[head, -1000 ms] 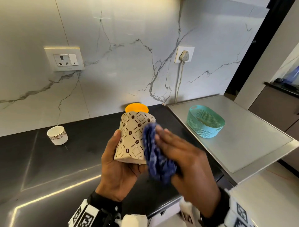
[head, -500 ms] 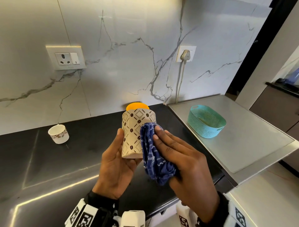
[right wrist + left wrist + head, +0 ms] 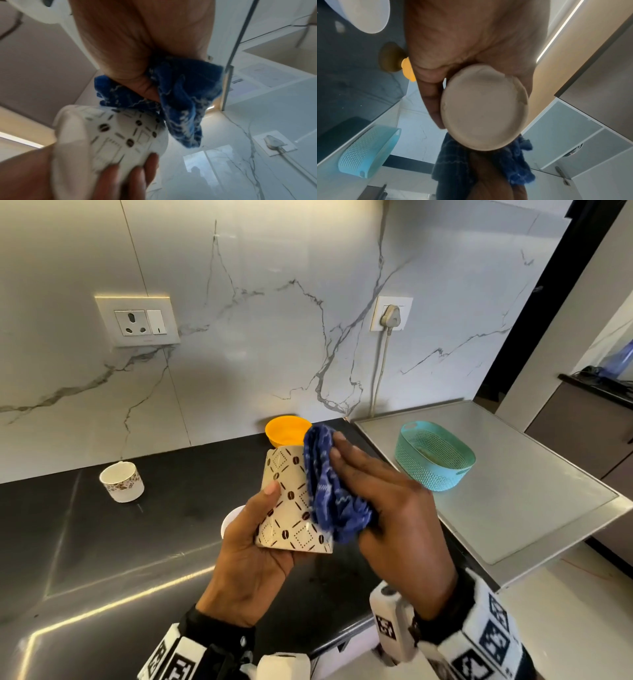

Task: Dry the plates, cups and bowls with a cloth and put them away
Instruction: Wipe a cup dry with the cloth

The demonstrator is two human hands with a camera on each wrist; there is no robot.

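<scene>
Here the left hand (image 3: pixel 255 546) curls round the patterned cup (image 3: pixel 291 501) above the tabletop's (image 3: pixel 102 542) front edge, while the right hand (image 3: pixel 387 508) presses the bunched blue cloth (image 3: pixel 329 484) against its side. Glazed ceramic, probably slippery and breakable; hold the body firmly.

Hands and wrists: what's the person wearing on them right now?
Both hands, left hand and right hand, are bare. Each wrist has a black cuff and a white band printed with black square marker codes, plus a white camera housing strapped beside it.
</scene>
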